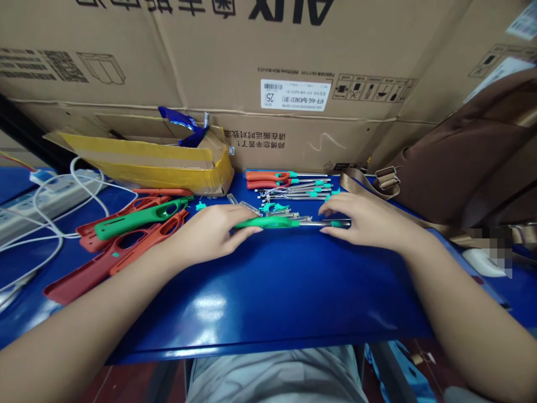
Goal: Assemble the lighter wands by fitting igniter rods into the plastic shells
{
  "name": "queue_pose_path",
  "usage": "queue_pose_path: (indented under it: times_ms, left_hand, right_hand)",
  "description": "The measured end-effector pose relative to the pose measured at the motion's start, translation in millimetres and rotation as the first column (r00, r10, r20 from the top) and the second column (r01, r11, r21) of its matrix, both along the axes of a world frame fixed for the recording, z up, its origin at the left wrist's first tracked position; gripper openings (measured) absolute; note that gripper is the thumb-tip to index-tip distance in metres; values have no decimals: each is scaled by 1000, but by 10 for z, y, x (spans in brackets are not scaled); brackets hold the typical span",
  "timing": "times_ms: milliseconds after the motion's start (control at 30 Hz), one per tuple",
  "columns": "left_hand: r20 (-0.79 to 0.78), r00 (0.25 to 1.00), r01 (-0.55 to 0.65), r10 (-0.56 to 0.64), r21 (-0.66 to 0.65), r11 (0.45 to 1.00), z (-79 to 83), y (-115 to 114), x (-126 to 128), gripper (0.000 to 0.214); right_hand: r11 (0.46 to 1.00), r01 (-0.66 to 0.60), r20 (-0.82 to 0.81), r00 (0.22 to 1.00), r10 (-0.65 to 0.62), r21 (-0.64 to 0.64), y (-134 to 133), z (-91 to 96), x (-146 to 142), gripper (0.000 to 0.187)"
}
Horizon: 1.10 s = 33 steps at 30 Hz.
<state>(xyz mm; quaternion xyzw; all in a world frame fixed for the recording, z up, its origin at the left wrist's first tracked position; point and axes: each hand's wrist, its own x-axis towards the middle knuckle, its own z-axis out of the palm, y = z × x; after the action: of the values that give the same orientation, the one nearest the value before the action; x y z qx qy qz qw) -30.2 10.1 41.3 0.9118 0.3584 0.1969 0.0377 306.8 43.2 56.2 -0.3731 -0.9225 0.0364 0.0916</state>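
A green stick lighter (277,223) with a long metal tube (316,223) lies level just above or on the blue table. My left hand (224,226) is closed around its handle, thumb along the near side. At the tube's far end, my right hand (350,218) curves around the tip, thumb and fingers apart; whether the thumb touches the tube, I cannot tell. Behind the lighter lie several metal tubes with teal ends and white wires (293,193), small clear parts (249,208) and a teal piece (274,207). Two orange lighters (268,179) lie farther back.
Red and green lighter shells (138,221) are piled at left, beside a power strip (46,201) with white cables. A yellow-taped carton (168,168) stands behind them. Large cardboard boxes (201,67) wall the back. A brown bag (465,140) with a strap is at right.
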Motion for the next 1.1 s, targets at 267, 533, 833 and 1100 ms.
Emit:
queue_pose_path:
  times_ms: [267,533,833,1100]
  left_hand:
    - [74,997,-16,14,28,999,33,49,-43,29]
    - [119,990,83,-78,-31,996,-57,-47,68,29]
    - [176,983,60,-47,-68,996,-84,-65,88,24]
    - [325,938,50,118,-466,884,-87,-120,197,36]
  right_hand:
    - [1000,-12,-28,1000,12,22,141,22,164,18]
    - [986,-169,-292,943,159,-8,-142,-7,-240,16]
    - [976,-181,-125,973,197,125,-196,-32,-238,25]
    - [920,-256,-145,940,309,298,-201,-163,-334,24]
